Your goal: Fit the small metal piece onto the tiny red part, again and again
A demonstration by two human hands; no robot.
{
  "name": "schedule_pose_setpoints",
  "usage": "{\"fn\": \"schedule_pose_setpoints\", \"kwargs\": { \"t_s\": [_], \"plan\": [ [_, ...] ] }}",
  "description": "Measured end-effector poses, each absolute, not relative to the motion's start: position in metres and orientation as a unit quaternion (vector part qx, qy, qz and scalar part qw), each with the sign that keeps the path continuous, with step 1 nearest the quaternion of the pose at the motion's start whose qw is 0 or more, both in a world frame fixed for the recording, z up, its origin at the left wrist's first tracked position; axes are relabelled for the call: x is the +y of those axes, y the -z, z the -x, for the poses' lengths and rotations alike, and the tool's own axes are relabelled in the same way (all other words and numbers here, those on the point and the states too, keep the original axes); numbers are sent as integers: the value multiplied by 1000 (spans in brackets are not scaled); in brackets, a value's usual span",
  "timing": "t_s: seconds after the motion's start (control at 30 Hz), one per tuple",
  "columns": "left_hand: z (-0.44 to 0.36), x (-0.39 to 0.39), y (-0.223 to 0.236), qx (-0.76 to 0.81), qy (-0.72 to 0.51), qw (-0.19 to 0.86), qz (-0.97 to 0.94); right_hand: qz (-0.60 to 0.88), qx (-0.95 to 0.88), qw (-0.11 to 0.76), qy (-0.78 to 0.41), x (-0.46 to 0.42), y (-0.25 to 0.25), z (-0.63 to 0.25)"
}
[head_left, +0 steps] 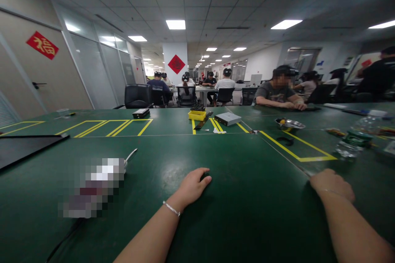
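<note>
My left hand (195, 185) rests on the green table (247, 218), its fingers stretched forward and the thumb a little apart; nothing is in it. A silver bracelet (171, 208) circles that wrist. Farther right, my right hand (333, 185) lies on the table beside a seam, with a thin band on its wrist. Its fingers are curled under, so what they hold, if anything, is hidden. To the left of my left hand is a long blurred-out object (95, 189) with a white cord end at its top and a black cable at its bottom.
Across the table are a yellow tray (197, 116) with black items, a grey box (227, 118), a black box (141, 113) and a metal bowl (294, 124). A plastic bottle (354, 141) lies at right; a black panel (27, 148) at left. A person (277, 90) sits opposite.
</note>
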State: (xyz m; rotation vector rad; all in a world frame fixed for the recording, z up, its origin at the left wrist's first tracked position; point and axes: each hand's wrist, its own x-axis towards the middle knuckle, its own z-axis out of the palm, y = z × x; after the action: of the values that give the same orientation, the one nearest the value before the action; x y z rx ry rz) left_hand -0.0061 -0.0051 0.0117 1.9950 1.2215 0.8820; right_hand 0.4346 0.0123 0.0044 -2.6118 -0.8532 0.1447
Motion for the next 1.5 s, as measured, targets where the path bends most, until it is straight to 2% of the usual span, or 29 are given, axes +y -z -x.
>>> {"fn": "schedule_pose_setpoints", "kwargs": {
  "t_s": [0.37,0.47,0.53,0.63,0.73,0.87,1.0,1.07,1.13,1.27,1.37,1.5],
  "plan": [
    [5,-7,-16,460,-340,315,-758,926,-347,143,-43,6,-18,-421],
    [4,-6,-15,465,-341,320,-752,889,-434,143,-12,12,-31,-394],
    [2,-4,-13,473,-352,332,-736,835,-521,176,16,19,-38,-362],
    [-4,0,-9,472,-402,388,-682,732,-632,253,17,24,-42,-290],
    [-14,3,-6,439,-451,527,-571,621,-723,302,-7,16,-34,-211],
    [-20,4,-3,388,-472,613,-500,509,-805,303,-29,-3,-20,-139],
    [-15,7,-2,367,-480,636,-481,425,-857,290,-38,-6,-23,-136],
    [-9,10,-2,374,-489,654,-440,448,-851,274,-5,2,-30,-162],
    [-2,13,-2,381,-498,650,-429,536,-805,246,68,12,-35,-204],
    [8,19,0,390,-525,621,-432,768,-583,190,185,23,-31,-311],
    [10,22,1,395,-540,606,-430,877,-438,177,92,18,-20,-378],
    [10,22,0,401,-541,610,-416,919,-355,162,-54,12,-5,-416]
  ]
}}
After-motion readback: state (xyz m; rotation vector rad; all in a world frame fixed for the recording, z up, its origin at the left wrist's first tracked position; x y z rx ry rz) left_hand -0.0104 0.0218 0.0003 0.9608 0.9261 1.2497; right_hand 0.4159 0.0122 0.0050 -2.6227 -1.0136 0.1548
